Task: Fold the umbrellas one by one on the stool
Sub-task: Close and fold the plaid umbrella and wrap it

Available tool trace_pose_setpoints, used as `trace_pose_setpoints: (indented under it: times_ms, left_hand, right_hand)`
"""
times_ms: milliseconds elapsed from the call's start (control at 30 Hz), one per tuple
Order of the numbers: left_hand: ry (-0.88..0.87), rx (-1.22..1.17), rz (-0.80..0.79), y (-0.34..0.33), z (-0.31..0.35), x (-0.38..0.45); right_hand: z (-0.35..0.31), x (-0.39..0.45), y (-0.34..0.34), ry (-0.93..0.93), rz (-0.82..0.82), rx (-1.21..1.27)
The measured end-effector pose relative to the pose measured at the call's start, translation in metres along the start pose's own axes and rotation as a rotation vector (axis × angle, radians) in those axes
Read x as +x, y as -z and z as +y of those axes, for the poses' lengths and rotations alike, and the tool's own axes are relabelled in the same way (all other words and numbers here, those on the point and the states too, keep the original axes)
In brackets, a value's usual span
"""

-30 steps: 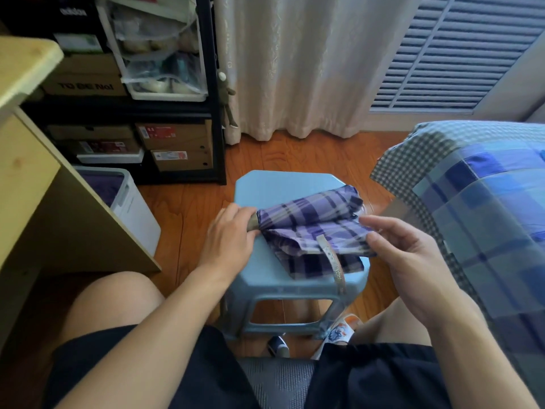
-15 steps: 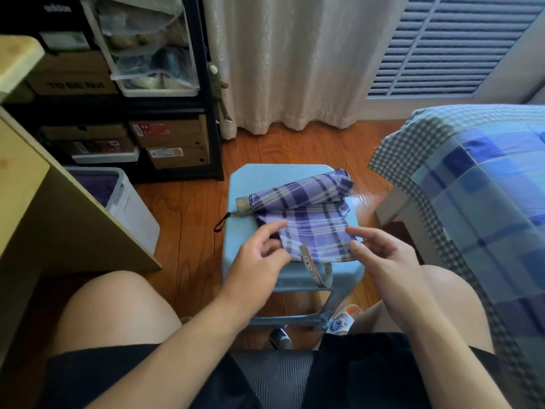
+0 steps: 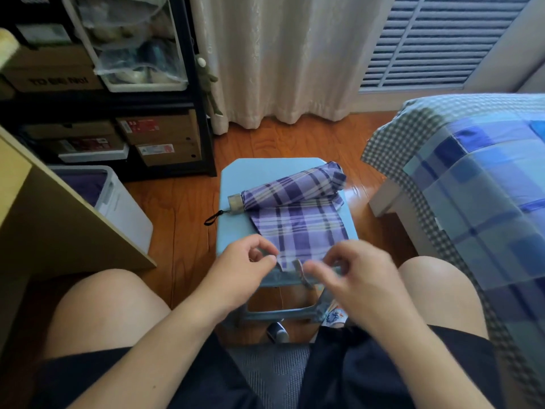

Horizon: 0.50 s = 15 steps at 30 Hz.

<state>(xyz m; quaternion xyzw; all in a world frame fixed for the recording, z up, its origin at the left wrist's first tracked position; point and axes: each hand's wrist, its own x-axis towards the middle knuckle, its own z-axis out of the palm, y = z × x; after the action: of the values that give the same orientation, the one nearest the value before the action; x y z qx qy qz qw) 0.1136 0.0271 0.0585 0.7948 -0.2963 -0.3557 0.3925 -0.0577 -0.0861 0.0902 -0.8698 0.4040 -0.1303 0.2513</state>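
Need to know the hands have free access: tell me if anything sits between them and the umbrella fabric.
Nothing visible does. The left hand and right hand are already at the near edge of the umbrella on the stool.

I wear dark navy shorts [image 3: 368,376]; my forearms and knees are bare, no sleeves, no rings or watch showing

A brown cardboard box [image 3: 50,79] on the black shelf [image 3: 188,101] carries dark print reading "TO BE No!". Labels on the lower boxes [image 3: 159,134] are too small to read.
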Motion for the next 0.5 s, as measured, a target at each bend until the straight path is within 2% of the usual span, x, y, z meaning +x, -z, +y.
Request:
trace_pose_setpoints:
  times_ms: [33, 67, 133, 167, 233, 300, 333, 367, 433, 500]
  left_hand:
    - [-0.013, 0.072, -0.057, 0.001, 0.000, -0.001]
    - [-0.019, 0.139, -0.117, 0.002, -0.001, -0.001]
    - [-0.031, 0.249, -0.196, 0.004, -0.001, -0.001]
    - [-0.046, 0.256, -0.184, 0.005, 0.000, 0.000]
    - [-0.079, 0.149, -0.005, 0.016, 0.002, 0.006]
    - [-0.112, 0.072, 0.277, 0.034, 0.006, 0.019]
    - [-0.113, 0.105, 0.371, 0.043, 0.006, 0.030]
    - [-0.094, 0.177, 0.400, 0.050, 0.006, 0.042]
    - [-0.024, 0.353, 0.306, 0.058, 0.005, 0.065]
    - [-0.020, 0.499, 0.185, 0.056, 0.003, 0.081]
  right_hand:
    - [-0.008, -0.005, -0.009, -0.029, -0.159, -0.158]
    - [-0.011, -0.009, -0.020, -0.028, -0.231, -0.312]
    - [-0.008, -0.017, -0.041, 0.030, -0.212, -0.389]
    - [-0.006, -0.018, -0.045, 0.052, -0.188, -0.373]
    - [0.002, -0.014, -0.043, 0.076, -0.140, -0.332]
    - [0.003, -0.011, -0.034, 0.064, -0.190, -0.325]
    - [0.002, -0.011, -0.031, 0.042, -0.222, -0.329]
    - [0.002, -0.011, -0.033, 0.023, -0.263, -0.360]
    - [0.004, -0.015, -0.043, -0.041, -0.293, -0.392]
    - [0.004, -0.023, -0.050, -0.146, -0.180, -0.296]
